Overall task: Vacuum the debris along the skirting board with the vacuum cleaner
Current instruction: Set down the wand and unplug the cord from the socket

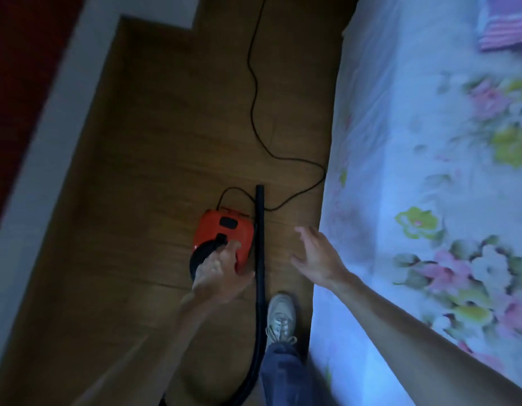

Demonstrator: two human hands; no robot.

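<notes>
One vacuum cleaner (224,230) is being gripped by the left hand (221,273); the right hand (315,256) is being held empty, fingers spread.

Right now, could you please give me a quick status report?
Left grip holds vacuum cleaner by its handle. Right grip open, empty. Power cord loops across floor ahead.

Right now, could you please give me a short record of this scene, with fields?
vacuum: red body, between skirting and bed
left hand: grips the vacuum's black handle
right hand: open, fingers spread, holds nothing, beside the tube
tube: black, straight, along the vacuum's right side
cord: black, loops over the wood floor
skirting: white, along the left
shoe: pale, near the tube
</notes>
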